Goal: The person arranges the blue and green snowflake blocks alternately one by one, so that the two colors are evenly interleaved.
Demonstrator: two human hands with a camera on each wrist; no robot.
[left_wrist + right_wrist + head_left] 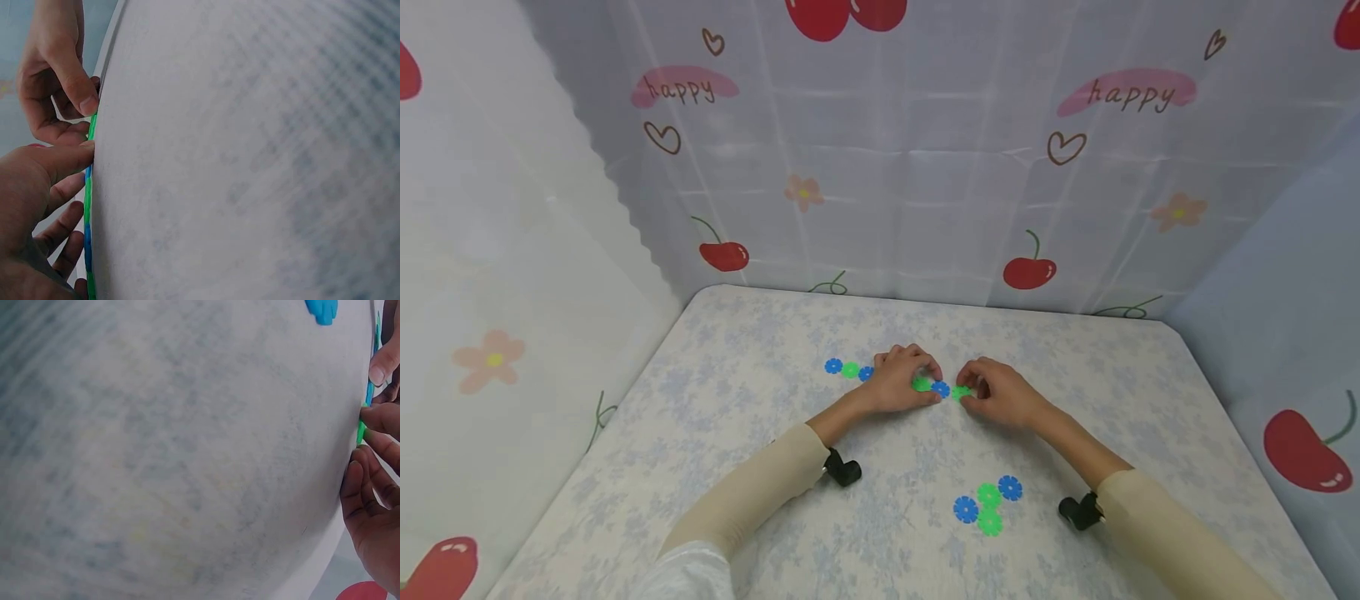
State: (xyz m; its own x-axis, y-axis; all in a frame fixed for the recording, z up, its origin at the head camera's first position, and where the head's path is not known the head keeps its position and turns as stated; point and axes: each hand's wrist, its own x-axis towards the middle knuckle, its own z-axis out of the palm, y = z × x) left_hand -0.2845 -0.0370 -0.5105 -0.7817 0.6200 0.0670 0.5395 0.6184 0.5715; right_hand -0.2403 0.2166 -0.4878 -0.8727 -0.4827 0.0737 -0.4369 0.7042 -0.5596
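A row of flat, notched plastic snowflake discs lies on the table, blue and green by turns, from a blue disc [833,366] at its left end. My left hand [897,383] arches over the row and hides part of it. Its thumb and index finger pinch the edges of a blue disc [940,389], beside a green disc [922,383]. Just to the right, my right hand [1002,395] holds another green disc [961,392] between thumb and fingers. This green disc [361,430] is close to the blue one; whether they interlock I cannot tell.
Nearer me on the table [880,533] lie two loose blue discs [966,509] and two green discs [989,522], close together. Behind the table's far edge hangs a curtain [910,183] printed with cherries. Similar sheets flank both sides.
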